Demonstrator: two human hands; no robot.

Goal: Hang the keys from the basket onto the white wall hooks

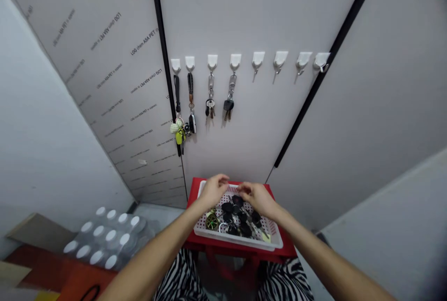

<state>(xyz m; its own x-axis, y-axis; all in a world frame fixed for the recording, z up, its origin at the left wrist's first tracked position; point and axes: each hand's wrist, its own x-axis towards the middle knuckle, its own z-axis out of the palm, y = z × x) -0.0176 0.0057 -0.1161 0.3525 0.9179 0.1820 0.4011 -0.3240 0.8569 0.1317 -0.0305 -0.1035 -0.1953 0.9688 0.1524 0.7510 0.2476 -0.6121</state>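
While the left hand and the right hand meet over the far end of the white tray, their fingers are curled inward with the tips almost touching; they look pinched on something small, yet whether they truly grip a ring or only brush it I cannot tell, the spot being too small to read; the heap of keys lies inside the tray, just below the fingertips and nearer the body, dark fobs tangled with metal rings; a green keyring sits at the tray's left side; the tray rests on a red stool between the knees; high above the tray, a row of white hooks runs along the wall, and hung key bunches occupy the four hooks at the left end; left of the tray, on the floor, stands a pack of bottles; in my judgement the work goes best one ring at a time, one hand steadying the heap so tangled neighbours do not drag along; hands are best kept over the tray, so anything that slips falls back inside; since the tray looks light, a straight upward pull seems safer than a sideways tug.
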